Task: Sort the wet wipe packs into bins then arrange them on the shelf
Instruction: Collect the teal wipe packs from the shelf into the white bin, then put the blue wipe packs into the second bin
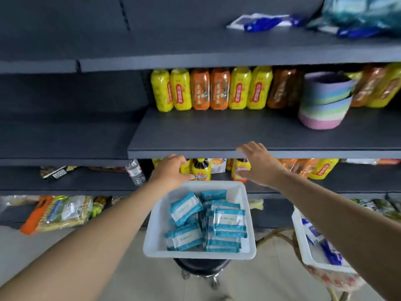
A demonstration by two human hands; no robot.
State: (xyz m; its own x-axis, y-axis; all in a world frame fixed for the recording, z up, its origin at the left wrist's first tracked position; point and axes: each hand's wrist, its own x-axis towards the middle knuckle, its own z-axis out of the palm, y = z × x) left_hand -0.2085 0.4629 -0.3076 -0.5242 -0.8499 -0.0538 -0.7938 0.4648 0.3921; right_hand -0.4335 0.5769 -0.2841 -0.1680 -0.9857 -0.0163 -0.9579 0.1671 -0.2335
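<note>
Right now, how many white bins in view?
2. One white bin sits on the black stool at centre, holding teal wet wipe packs. A second white bin is at lower right, partly behind the right forearm; others could be out of frame.

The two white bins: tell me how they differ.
The white bin on the stool sits centred and fully in view, holding teal-and-white packs. The white bin at the right is partly cut off behind the right forearm and holds dark blue-and-white packs. Both are white plastic, open-topped, below the shelves.
</note>
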